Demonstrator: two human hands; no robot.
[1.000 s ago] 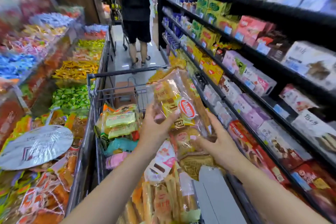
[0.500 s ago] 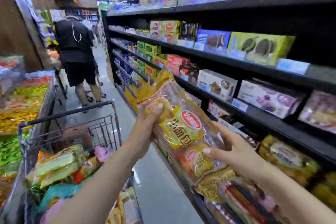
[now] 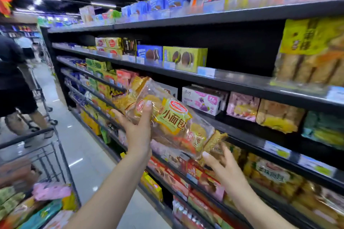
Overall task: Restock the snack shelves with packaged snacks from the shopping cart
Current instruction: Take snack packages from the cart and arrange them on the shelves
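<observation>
Bread bag: clear pack of small buns with a yellow label, held tilted in the air in front of the shelving, its far end higher, level with the middle shelf.
Left hand: left hand grips the bag's upper half from the aisle side, thumb pressed over the red logo, fingers curled behind.
Right hand: right hand props the lower crimped end, fingertips on the wrapper; whether it truly pinches, I cannot tell.
Step in hand: carrying one pack from cart to shelf; not yet set down.
Next move, as I judge it: pick a gap among like goods, level the bag, slide it in past the front lip without crushing the buns.
Shelf stock: pink box just behind the bag; yellow bread packs further right.
Cart: shopping cart at lower left, holding more packets.
Aisle: another person stands beyond the cart.
</observation>
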